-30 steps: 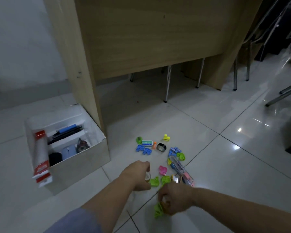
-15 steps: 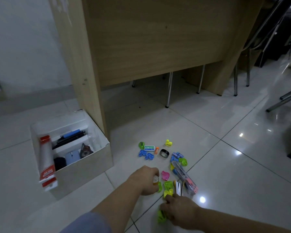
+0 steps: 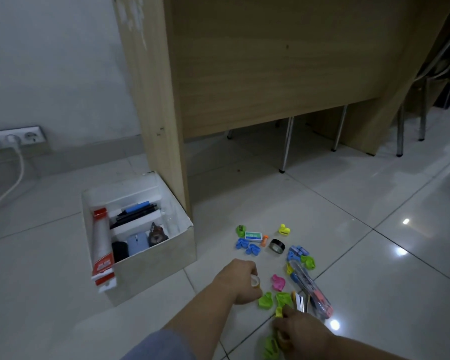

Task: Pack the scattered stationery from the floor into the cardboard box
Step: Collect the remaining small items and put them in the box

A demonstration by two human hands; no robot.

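Fingers of my right hand (image 3: pixel 300 331) pinch a light, stiff yellow-green plastic clip (image 3: pixel 279 311) low in frame; left hand (image 3: pixel 240 283) cups a small tape roll (image 3: pixel 255 281).

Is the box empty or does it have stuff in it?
Partly full. The cardboard box already holds a red-and-white tube, dark pens and other things.

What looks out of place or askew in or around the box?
The long red-and-white tube does not fit inside the box: it lies slanted along the left wall and its lower end hangs over the front rim. Small clips and a tape roll lie scattered on the floor.
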